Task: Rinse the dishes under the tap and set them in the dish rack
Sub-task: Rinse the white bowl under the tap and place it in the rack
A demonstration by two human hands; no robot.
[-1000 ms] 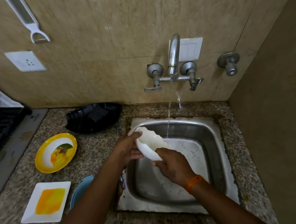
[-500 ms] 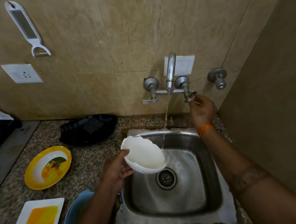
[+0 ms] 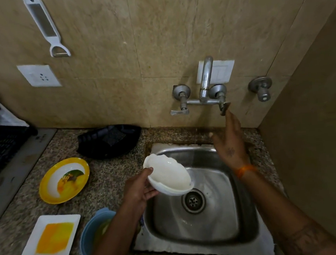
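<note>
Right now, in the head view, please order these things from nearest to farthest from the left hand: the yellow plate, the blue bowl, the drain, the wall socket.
From the left hand, which grips the white bowl:
1. Drain, just right, in the sink.
2. Blue bowl, below left; close to the drain's rank.
3. Yellow plate, farther left on the counter.
4. Wall socket, up on the wall.

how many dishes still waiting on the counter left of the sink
3: a round yellow plate farthest back, a white square plate nearest the counter's front edge, and a blue bowl beside it, partly hidden by the left forearm.
</note>
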